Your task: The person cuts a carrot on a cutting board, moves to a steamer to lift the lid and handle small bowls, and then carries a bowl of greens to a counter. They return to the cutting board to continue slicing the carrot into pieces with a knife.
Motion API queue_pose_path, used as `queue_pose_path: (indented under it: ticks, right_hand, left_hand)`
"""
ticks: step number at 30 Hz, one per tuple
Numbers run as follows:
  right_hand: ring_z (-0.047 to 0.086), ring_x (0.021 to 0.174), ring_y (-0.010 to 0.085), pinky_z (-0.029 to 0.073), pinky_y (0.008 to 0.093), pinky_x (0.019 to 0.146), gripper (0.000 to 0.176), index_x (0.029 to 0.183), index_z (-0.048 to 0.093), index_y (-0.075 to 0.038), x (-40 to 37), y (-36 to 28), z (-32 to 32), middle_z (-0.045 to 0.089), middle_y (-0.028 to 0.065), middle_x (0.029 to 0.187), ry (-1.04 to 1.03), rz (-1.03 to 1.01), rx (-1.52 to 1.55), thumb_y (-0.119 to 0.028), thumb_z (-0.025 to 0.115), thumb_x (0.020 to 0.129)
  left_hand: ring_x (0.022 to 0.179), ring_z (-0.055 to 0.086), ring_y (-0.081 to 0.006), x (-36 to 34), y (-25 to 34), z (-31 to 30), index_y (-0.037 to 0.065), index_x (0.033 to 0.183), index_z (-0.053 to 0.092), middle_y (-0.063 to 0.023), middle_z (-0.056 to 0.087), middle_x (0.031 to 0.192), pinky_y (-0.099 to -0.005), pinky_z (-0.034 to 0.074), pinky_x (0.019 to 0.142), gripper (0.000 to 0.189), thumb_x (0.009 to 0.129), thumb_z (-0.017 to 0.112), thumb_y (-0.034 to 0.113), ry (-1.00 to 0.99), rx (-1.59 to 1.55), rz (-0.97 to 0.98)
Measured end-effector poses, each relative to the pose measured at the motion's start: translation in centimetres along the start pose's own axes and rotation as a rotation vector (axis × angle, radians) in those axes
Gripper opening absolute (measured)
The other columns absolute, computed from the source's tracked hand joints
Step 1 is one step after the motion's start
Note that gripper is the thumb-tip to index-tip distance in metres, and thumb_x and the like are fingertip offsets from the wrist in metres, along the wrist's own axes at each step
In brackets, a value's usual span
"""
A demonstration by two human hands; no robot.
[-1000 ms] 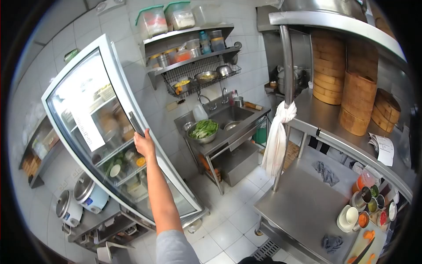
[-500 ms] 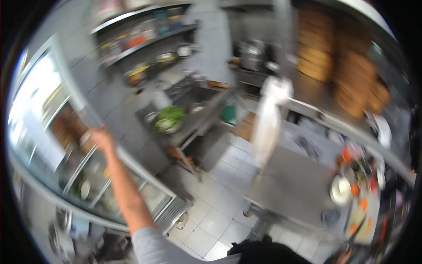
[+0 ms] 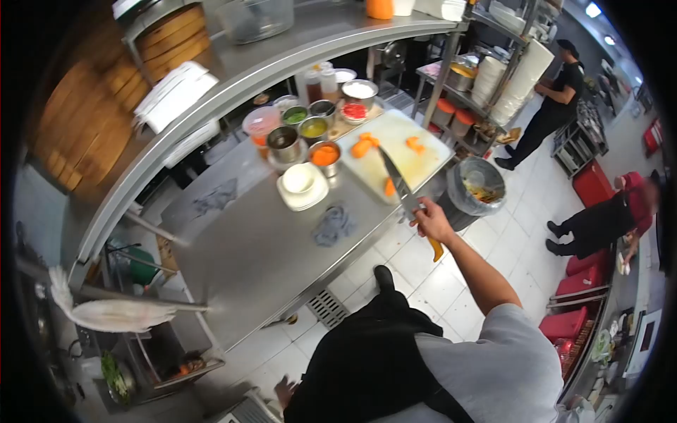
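My right hand (image 3: 431, 220) is closed around the yellow handle of a large kitchen knife (image 3: 399, 182). The blade reaches over the near edge of a white cutting board (image 3: 423, 156). Orange pieces (image 3: 364, 144) lie on the board on both sides of the blade, with a smaller one close to its edge. Low beside my black apron, my left hand (image 3: 285, 390) is partly in view, its fingers apart and nothing visible in them. Left of the board stand a metal cup of orange pieces (image 3: 325, 155) and a white bowl (image 3: 298, 178) on a square dish.
A crumpled blue cloth (image 3: 334, 225) lies on the steel table (image 3: 257, 240). Several sauce containers (image 3: 284, 141) stand behind it. A lined bin (image 3: 477, 187) is right of the board. Two people (image 3: 564, 95) stand farther right. Bamboo steamers (image 3: 92, 144) fill the upper left shelf.
My view has swung right, from the glass-doored fridge to the table. My left hand, earlier stretched out at the fridge door, is now low by my side. The knife has come into full view.
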State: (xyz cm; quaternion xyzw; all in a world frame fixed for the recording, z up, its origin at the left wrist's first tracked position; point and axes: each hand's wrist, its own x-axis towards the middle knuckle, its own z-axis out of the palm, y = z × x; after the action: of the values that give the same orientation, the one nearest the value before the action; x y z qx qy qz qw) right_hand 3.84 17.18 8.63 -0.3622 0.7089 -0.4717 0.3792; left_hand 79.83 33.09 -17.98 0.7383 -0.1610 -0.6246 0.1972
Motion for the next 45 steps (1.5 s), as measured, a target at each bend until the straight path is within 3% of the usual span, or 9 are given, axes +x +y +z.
queue_pose_path:
  ticks: [1, 2, 4, 6, 8, 17, 32, 36, 45]
  right_hand:
    - [0.059, 0.048, 0.0128, 0.050, 0.0299, 0.044, 0.037, 0.140, 0.048, -0.002, 0.2, -0.4, -0.7, 0.072, 0.0146, 0.081, -0.040, 0.015, -0.016, -0.014, 0.056, 0.106]
    - [0.059, 0.048, 0.0127, 0.049, 0.0299, 0.044, 0.035, 0.138, 0.049, -0.002, 0.5, -0.7, -1.6, 0.072, 0.0139, 0.081, -0.056, 0.026, -0.038, -0.014, 0.056, 0.106]
    - [0.060, 0.050, 0.0118, 0.050, 0.0292, 0.046, 0.035, 0.140, 0.052, -0.003, 1.6, -1.1, -4.3, 0.072, 0.0120, 0.081, -0.063, 0.042, -0.108, -0.014, 0.055, 0.107]
    - [0.062, 0.053, 0.0135, 0.052, 0.0306, 0.049, 0.037, 0.141, 0.052, -0.003, 2.9, -1.0, -6.8, 0.073, 0.0124, 0.080, -0.088, 0.029, -0.155, -0.017, 0.056, 0.107]
    - [0.065, 0.055, 0.0153, 0.054, 0.0320, 0.052, 0.039, 0.142, 0.053, -0.003, 3.7, -0.7, -9.3, 0.074, 0.0128, 0.080, -0.115, 0.028, -0.198, -0.019, 0.056, 0.107]
    - [0.074, 0.071, 0.0306, 0.059, 0.0420, 0.071, 0.036, 0.137, 0.060, -0.002, 7.3, -0.3, -16.4, 0.075, 0.0183, 0.082, -0.455, -0.069, -0.516, -0.019, 0.058, 0.105]
    - [0.074, 0.072, 0.0300, 0.058, 0.0419, 0.071, 0.040, 0.143, 0.058, -0.007, 18.2, 1.0, -19.7, 0.073, 0.0162, 0.080, -0.896, 0.153, -0.431, -0.021, 0.056, 0.106]
    - [0.074, 0.075, 0.0288, 0.058, 0.0420, 0.071, 0.038, 0.142, 0.058, -0.007, 18.3, 1.9, -20.7, 0.074, 0.0165, 0.082, -0.884, -0.007, -0.431, -0.021, 0.055, 0.107]
    - [0.062, 0.059, 0.0179, 0.055, 0.0365, 0.064, 0.040, 0.146, 0.056, -0.008, 19.8, 0.5, -20.7, 0.075, 0.0125, 0.086, -0.990, 0.036, -0.337, -0.023, 0.054, 0.109]
  left_hand:
    - [0.090, 0.074, -0.0301, 0.9, 2.1, 6.6, -0.011, 0.123, 0.066, -0.0163, 0.072, 0.090, -0.0409, 0.062, 0.075, 0.046, 0.098, 0.073, 0.027, -0.060, 0.422, 0.299]
    - [0.087, 0.074, -0.0278, 1.2, 3.5, 11.7, -0.011, 0.116, 0.067, -0.0190, 0.073, 0.091, -0.0400, 0.062, 0.072, 0.044, 0.098, 0.074, 0.028, -0.184, 0.303, 0.549]
    - [0.079, 0.074, -0.0254, -8.9, 16.3, 24.0, -0.004, 0.114, 0.070, -0.0176, 0.075, 0.092, -0.0357, 0.060, 0.068, 0.039, 0.093, 0.079, 0.027, 0.062, 0.565, 0.437]
    - [0.087, 0.072, -0.0228, -4.4, 18.5, 28.8, -0.001, 0.122, 0.067, -0.0145, 0.074, 0.096, -0.0370, 0.056, 0.077, 0.041, 0.092, 0.081, 0.023, -0.031, 0.614, 0.759]
    - [0.091, 0.070, -0.0246, -13.1, 26.3, 36.8, 0.000, 0.126, 0.066, -0.0131, 0.073, 0.098, -0.0389, 0.056, 0.084, 0.041, 0.093, 0.079, 0.020, -0.107, 0.516, 1.077]
    - [0.116, 0.058, -0.0421, -17.0, 37.9, 65.3, -0.001, 0.139, 0.054, -0.0232, 0.060, 0.121, -0.0497, 0.049, 0.099, 0.068, 0.085, 0.086, 0.026, -0.011, 0.759, 1.447]
    - [0.105, 0.058, -0.0410, -16.0, 37.3, 70.2, -0.001, 0.116, 0.063, -0.0190, 0.060, 0.107, -0.0489, 0.050, 0.089, 0.037, 0.083, 0.074, 0.011, 0.198, 0.742, 1.309]
    - [0.105, 0.058, -0.0397, -16.1, 37.0, 70.0, 0.002, 0.117, 0.064, -0.0175, 0.060, 0.106, -0.0486, 0.051, 0.090, 0.036, 0.084, 0.073, 0.013, 0.210, 0.724, 1.269]
    - [0.128, 0.047, -0.0425, -20.6, 37.8, 71.2, 0.002, 0.153, 0.049, -0.0208, 0.048, 0.142, -0.0541, 0.039, 0.110, 0.071, 0.090, 0.077, 0.020, 0.328, 0.981, 1.458]
